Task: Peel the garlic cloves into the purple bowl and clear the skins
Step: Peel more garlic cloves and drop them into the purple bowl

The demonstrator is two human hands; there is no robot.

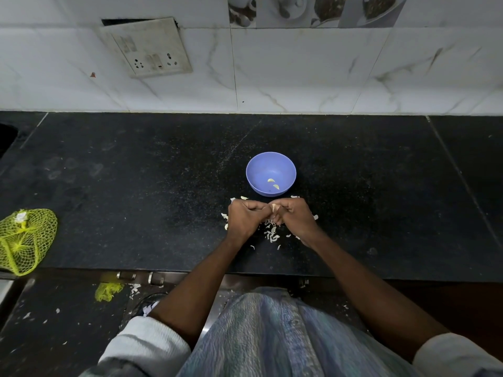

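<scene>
I hold my two hands close together just on the near side of the purple bowl (pixel 270 174), so a peeled clove only has a short drop. My right hand (pixel 292 217) is curled shut, pinching one garlic clove (pixel 273 207) at its fingertips. My left hand (pixel 245 217) is curled too, touching the right, but I cannot tell what it grips. Two peeled cloves (pixel 273 183) lie in the bowl. The skins (pixel 271 235) lie on the black counter (pixel 136 200) under my hands.

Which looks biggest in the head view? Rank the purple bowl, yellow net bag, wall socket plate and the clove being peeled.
1. Socket plate
2. Yellow net bag, though partly cut off at the frame edge
3. Purple bowl
4. Clove, mostly hidden between both hands
</scene>
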